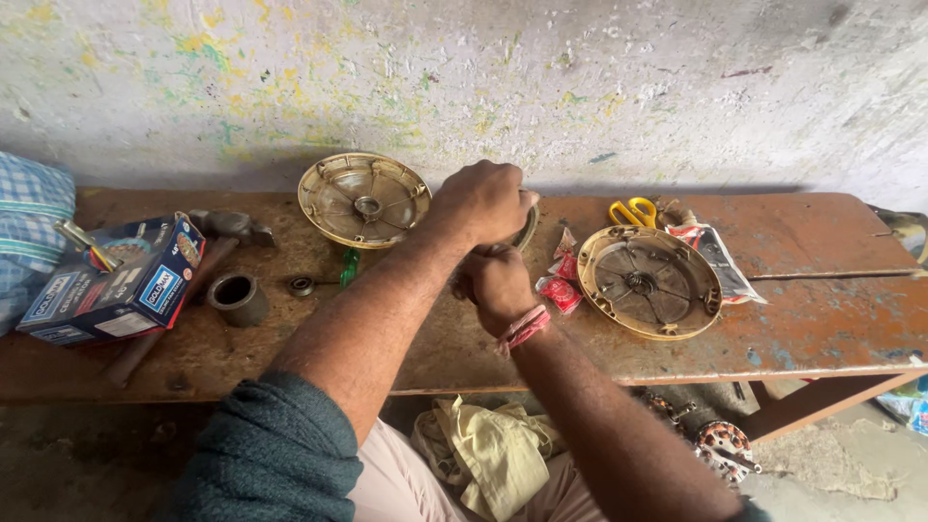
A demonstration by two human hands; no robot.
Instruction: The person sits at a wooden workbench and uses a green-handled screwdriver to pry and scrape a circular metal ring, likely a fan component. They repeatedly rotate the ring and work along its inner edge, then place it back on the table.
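Both hands clenched on a round metal part at the centre of a worn surface.

Left hand grips the round part from above, right hand below; a slip could knock it off. Blue box at 9 o'clock; red packets at 3 o'clock, beside a dished cover.

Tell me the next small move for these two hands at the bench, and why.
Probably keep the left hand pressing down on the round part while the right hand works just beneath it. Both hands are closed tight over the part at the middle of the wooden bench, and it is mostly hidden, so steadying it seems safer than reaching for the yellow scissors.
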